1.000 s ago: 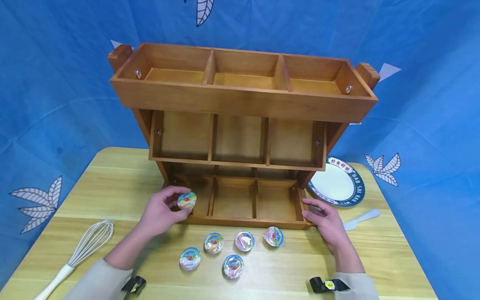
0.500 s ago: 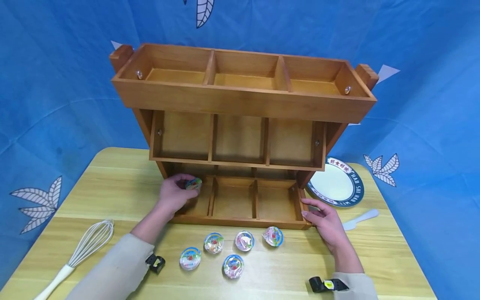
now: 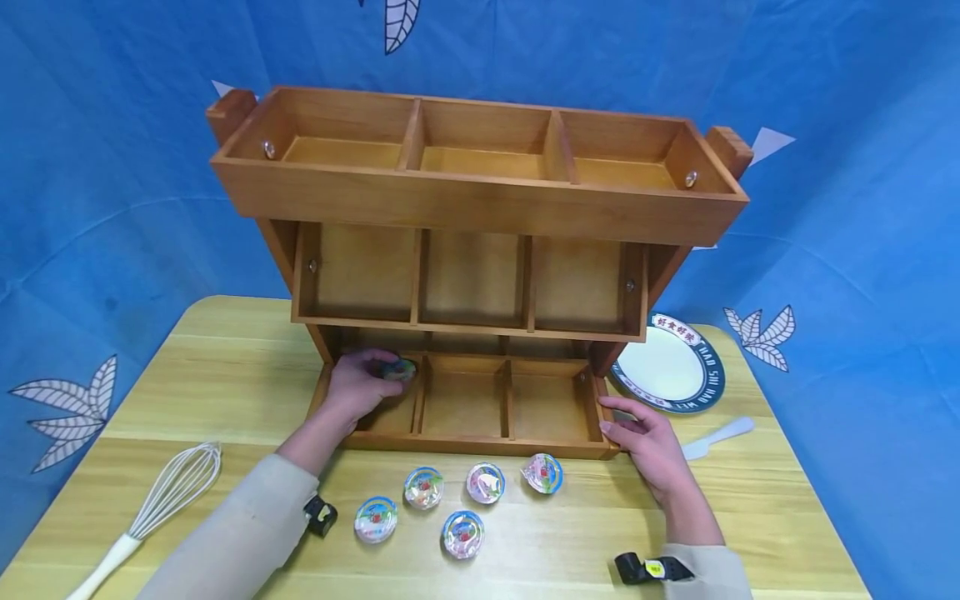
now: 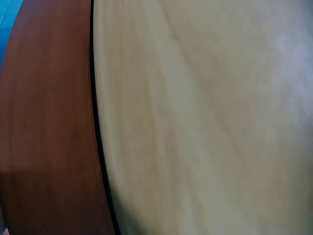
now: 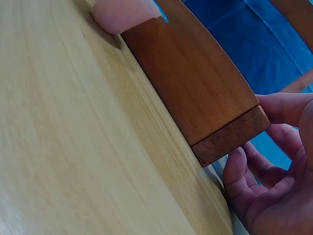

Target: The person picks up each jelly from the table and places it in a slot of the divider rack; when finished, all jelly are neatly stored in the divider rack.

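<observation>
A tiered brown wooden rack (image 3: 480,198) stands on the table, each tier split into three compartments. My left hand (image 3: 351,388) pinches a small jelly cup (image 3: 398,370) with a printed lid inside the left compartment of the bottom tray (image 3: 467,400). In the left wrist view only the tray's front board (image 4: 49,117) and tabletop show. My right hand (image 3: 647,442) holds the right end of the bottom tray, a finger on its rim; in the right wrist view the thumb is by the corner. Several more jelly cups (image 3: 423,488) lie in front of the tray.
A whisk (image 3: 168,496) lies on the table (image 3: 240,358) at the left. Right of the rack are an oval plate (image 3: 667,367) with a dark patterned rim and a white plastic knife (image 3: 716,439). Blue cloth (image 3: 112,167) hangs behind.
My left hand has moved up and right, carrying the jelly cup from the tray's front left into its left compartment. My right hand stays at the tray's right end.
</observation>
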`<move>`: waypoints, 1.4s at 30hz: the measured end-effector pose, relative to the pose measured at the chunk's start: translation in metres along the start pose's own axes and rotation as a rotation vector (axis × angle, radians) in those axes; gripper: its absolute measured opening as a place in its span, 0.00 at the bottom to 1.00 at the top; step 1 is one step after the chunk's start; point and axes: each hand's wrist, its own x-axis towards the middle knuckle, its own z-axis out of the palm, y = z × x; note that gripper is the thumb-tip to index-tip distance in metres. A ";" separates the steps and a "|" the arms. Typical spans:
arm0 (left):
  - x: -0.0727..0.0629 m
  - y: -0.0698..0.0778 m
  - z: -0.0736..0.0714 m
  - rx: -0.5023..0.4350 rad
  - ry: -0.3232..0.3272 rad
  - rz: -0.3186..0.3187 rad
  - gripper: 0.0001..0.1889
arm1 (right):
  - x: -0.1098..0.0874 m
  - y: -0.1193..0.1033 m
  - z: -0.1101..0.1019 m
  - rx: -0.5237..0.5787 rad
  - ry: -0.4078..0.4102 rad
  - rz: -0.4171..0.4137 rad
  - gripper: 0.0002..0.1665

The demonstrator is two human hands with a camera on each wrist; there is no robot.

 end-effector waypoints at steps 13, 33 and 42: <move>0.002 -0.004 -0.001 -0.036 -0.055 -0.025 0.25 | 0.000 0.002 0.001 0.000 -0.005 0.018 0.24; -0.001 -0.003 -0.001 -0.046 -0.077 -0.027 0.27 | -0.001 0.001 0.003 0.018 0.004 0.014 0.24; -0.003 0.001 -0.004 -0.024 -0.071 -0.020 0.30 | 0.000 0.000 0.001 0.023 0.002 0.017 0.25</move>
